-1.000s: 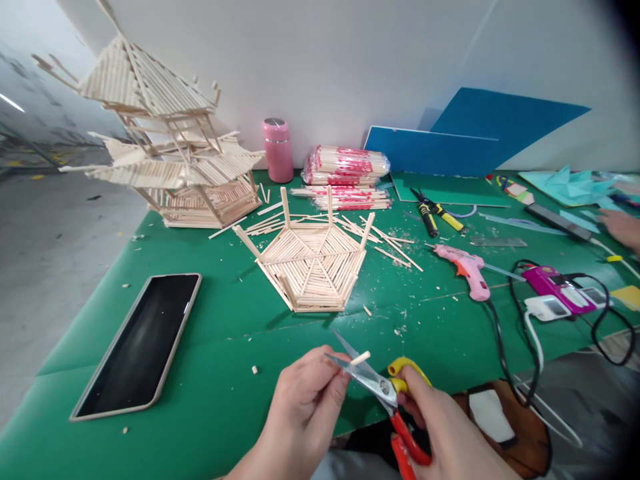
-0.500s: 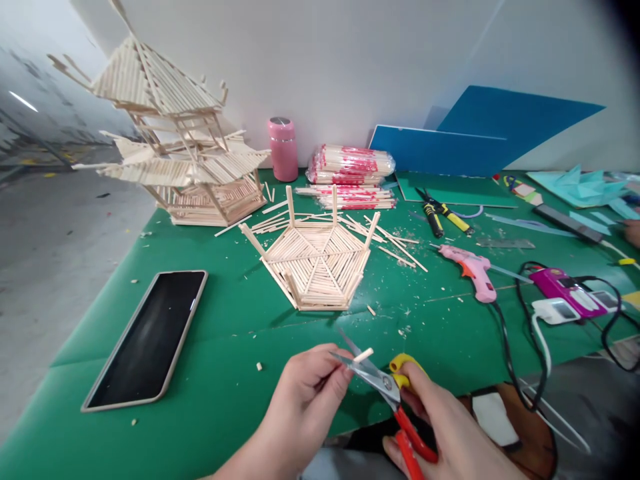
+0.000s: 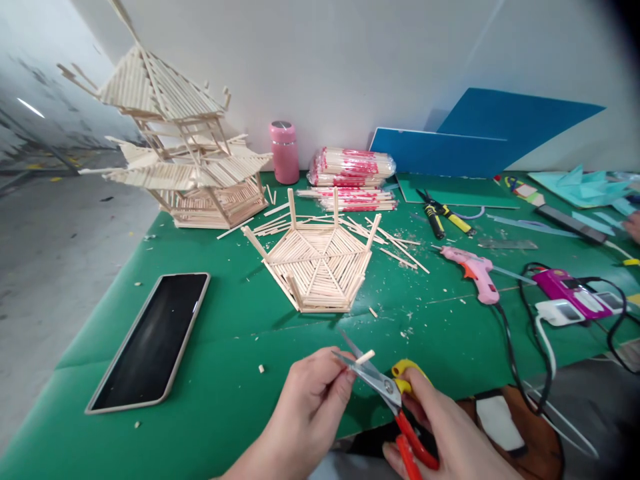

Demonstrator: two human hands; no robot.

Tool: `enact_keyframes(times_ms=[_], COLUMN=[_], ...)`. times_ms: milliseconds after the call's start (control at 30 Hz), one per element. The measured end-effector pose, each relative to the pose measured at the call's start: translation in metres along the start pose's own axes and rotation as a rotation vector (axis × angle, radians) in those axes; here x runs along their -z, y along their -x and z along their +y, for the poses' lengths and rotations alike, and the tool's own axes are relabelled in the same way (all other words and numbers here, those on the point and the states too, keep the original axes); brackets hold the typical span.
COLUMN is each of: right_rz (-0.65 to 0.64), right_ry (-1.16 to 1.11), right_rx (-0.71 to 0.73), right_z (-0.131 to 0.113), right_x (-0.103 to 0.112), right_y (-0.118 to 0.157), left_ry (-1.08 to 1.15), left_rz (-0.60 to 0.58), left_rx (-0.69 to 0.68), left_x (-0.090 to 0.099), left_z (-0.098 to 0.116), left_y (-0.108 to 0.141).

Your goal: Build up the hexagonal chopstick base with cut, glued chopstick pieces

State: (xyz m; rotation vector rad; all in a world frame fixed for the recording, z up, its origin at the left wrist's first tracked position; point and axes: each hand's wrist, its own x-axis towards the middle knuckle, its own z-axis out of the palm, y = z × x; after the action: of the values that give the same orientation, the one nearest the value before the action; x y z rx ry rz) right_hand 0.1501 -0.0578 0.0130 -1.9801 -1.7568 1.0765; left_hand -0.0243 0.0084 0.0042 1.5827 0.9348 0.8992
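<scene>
Between the thumb and fingers of my left hand [image 3: 313, 397] is a short wooden stick [image 3: 365, 357], its pale end poking out past the scissor blades. My right hand [image 3: 440, 420] grips scissors [image 3: 387, 387] with one yellow and one red handle. Their blades are parted and lie across the stick, close to my left fingertips. Just beyond my hands sits a six-sided stick base [image 3: 320, 267] with upright posts at its corners. Loose sticks [image 3: 400, 247] and small offcuts are scattered around it.
A stick pagoda [image 3: 185, 160] stands at back left, above a phone [image 3: 153, 340]. Behind are a pink flask [image 3: 284, 153] and wrapped sticks [image 3: 350, 167]. Pliers [image 3: 443, 213], a pink glue gun [image 3: 473, 270] and a purple power strip [image 3: 575, 293] with cables lie right. Another person's hand [image 3: 633, 227] shows at the right edge.
The view has shifted slightly, so everything sits a little lower and further right. My hands, the stick and the scissors keep nearly the same pose.
</scene>
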Motion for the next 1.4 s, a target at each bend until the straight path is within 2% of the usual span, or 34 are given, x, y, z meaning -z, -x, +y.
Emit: enact_keyframes(times_ms=[67, 167, 267, 333, 400, 467, 533, 633, 700, 800, 867, 933, 1167, 1333, 1400], right_rz=[0.010, -0.030, -0.047, -0.061, -0.072, -0.061, -0.043, -0.039, -0.021, -0.026, -0.037, -0.030, 0.018, 0.041, 0.033], right_ry=[-0.005, -0.075, -0.113, -0.117, -0.108, -0.084, -0.059, -0.040, -0.035, -0.051, -0.063, -0.043, 0.043, 0.094, 0.076], right_rx=[-0.001, -0.027, -0.055, -0.064, -0.066, -0.069, -0.058, -0.025, -0.023, -0.027, -0.027, -0.026, 0.005, 0.013, 0.008], right_z=[0.003, 0.007, 0.009, 0.007, 0.004, -0.001, -0.004, -0.003, 0.001, 0.007, 0.009, 0.008, 0.002, 0.002, 0.006], right_x=[-0.002, -0.004, -0.005, -0.003, 0.000, 0.003, 0.005, 0.006, 0.004, 0.001, 0.000, 0.001, 0.013, 0.019, 0.020], right_y=[0.001, 0.002, 0.000, -0.002, -0.003, -0.003, -0.002, -0.001, 0.001, 0.003, 0.003, 0.002, -0.002, -0.001, -0.002], left_ry=[0.134, 0.392, 0.552, 0.515, 0.372, 0.201, 0.066, 0.003, 0.076, 0.283, 0.410, 0.473, 0.524, 0.582, 0.536], left_rz=[-0.080, -0.211, -0.255, -0.242, -0.164, -0.045, 0.025, -0.005, -0.061, -0.134, -0.158, -0.160, 0.012, 0.163, 0.142], left_rx=[0.104, 0.339, 0.448, 0.443, 0.387, 0.270, 0.115, -0.038, 0.006, 0.192, 0.283, 0.316, 0.304, 0.320, 0.338], left_x=[0.003, 0.008, 0.009, 0.007, 0.003, -0.001, -0.003, 0.000, 0.003, 0.007, 0.007, 0.007, 0.002, 0.013, 0.016], left_z=[-0.002, -0.007, -0.012, -0.011, -0.008, -0.004, -0.003, -0.004, -0.004, -0.001, 0.001, 0.002, -0.004, -0.005, -0.004], left_y=[0.000, 0.000, 0.000, -0.001, -0.001, -0.001, -0.001, 0.000, 0.000, -0.002, -0.004, -0.005, 0.006, 0.006, 0.004])
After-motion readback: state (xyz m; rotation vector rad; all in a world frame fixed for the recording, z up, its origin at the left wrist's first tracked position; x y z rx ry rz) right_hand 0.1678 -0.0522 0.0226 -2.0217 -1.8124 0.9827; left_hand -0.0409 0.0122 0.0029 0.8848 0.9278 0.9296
